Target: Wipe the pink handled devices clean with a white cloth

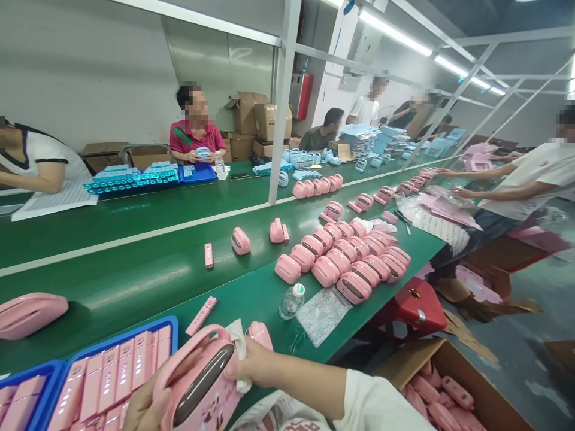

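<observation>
Fingers of the left hand (146,407) are curled around the lower left side of a pink device (204,383), which has a handle loop and a long dark oval panel. Right hand (256,362) is closed on a white cloth (238,338) and presses it to the right edge of this same device, with the thumb at the front. So the device is between the two hands, tilted, above the near edge of the green table (274,323).

Just beyond the left hand, on its left side, is a blue tray (175,335) with pink bars (108,374) standing in rows. One loose bar (200,315) lies on the table, straight ahead of the device. Directly behind the right hand is a smaller pink piece (261,335), partly hidden by it.

Farther ahead and to the right of the right hand are a clear bottle (291,302), a sheet of transparent plastic (324,315), and then a large group of pink devices (350,257), set close together. To the right of the right forearm, lower than the table, a cardboard box (413,360) contains more pink parts (433,389). Across the table, well apart from both hands, a co-worker (195,131) holds a light-blue device (202,153).
</observation>
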Demonstrator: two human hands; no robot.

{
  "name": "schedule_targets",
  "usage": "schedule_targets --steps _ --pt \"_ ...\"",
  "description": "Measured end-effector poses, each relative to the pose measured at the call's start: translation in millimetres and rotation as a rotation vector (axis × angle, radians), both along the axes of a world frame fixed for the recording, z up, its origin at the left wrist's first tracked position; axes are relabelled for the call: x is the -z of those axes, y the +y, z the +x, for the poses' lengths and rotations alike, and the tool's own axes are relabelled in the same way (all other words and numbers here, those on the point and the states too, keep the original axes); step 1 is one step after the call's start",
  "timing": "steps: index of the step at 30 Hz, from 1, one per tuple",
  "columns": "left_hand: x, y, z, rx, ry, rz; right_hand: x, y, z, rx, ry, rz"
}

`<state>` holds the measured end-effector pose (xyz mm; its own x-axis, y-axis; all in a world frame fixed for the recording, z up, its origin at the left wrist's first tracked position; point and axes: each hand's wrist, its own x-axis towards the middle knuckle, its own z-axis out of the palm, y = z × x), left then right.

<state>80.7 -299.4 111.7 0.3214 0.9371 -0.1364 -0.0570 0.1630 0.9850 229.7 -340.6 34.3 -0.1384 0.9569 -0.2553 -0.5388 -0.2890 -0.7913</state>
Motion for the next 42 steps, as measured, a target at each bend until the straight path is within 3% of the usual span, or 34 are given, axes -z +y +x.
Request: schedule_targets --steps 3,5,8,13,19,22,25,28,32,36,38,40,42 --pt "7.1 6.7 4.4 -0.013 0.220 0.112 -2.9 0.2 1.8 0.162 0.032 -0.031" --pt "13.8 6.5 6.5 0.029 0.253 0.153 -5.4 -2.0 2.8 0.207 -0.003 -0.002" --pt "21.7 2.6 4.7 0.100 0.207 0.161 -8.8 -7.3 3.7 0.154 -0.081 0.074" --pt "23.0 -0.7 -4.1 0.062 0.327 0.237 -13.1 -12.9 2.3 0.089 -0.103 0.217" --pt "22.9 -4.0 4.1 -0.027 0.401 0.212 -12.4 -2.5 4.4 0.185 -0.105 -0.097" --pt "29.9 -4.4 6.2 -0.033 0.300 0.196 -9.2 2.6 5.5 0.189 -0.017 -0.129" --pt "36.9 -4.0 4.0 0.051 0.036 0.150 -7.6 4.4 2.8 0.144 0.104 -0.196" --pt "38.5 -5.2 3.8 0.085 -0.072 0.111 -13.1 2.9 -1.0 0.204 -0.008 -0.250" --pt "31.0 -7.6 11.1 0.006 -0.087 0.129 -30.1 -4.9 0.9 0.251 -0.463 0.022" --pt "24.4 -11.1 15.8 -0.072 -0.081 0.123 -34.8 -16.2 9.6 0.200 -0.849 0.776" --pt "24.3 -14.0 14.7 -0.087 -0.094 0.125 -29.0 -17.7 12.5 0.175 -0.887 0.957" --pt "24.2 -17.0 13.6 -0.077 -0.154 0.125 -22.2 -15.2 12.8 0.215 -0.776 0.730" --pt "21.8 -18.6 14.1 -0.075 -0.234 0.105 -19.4 -10.7 10.3 0.251 -0.515 0.304"
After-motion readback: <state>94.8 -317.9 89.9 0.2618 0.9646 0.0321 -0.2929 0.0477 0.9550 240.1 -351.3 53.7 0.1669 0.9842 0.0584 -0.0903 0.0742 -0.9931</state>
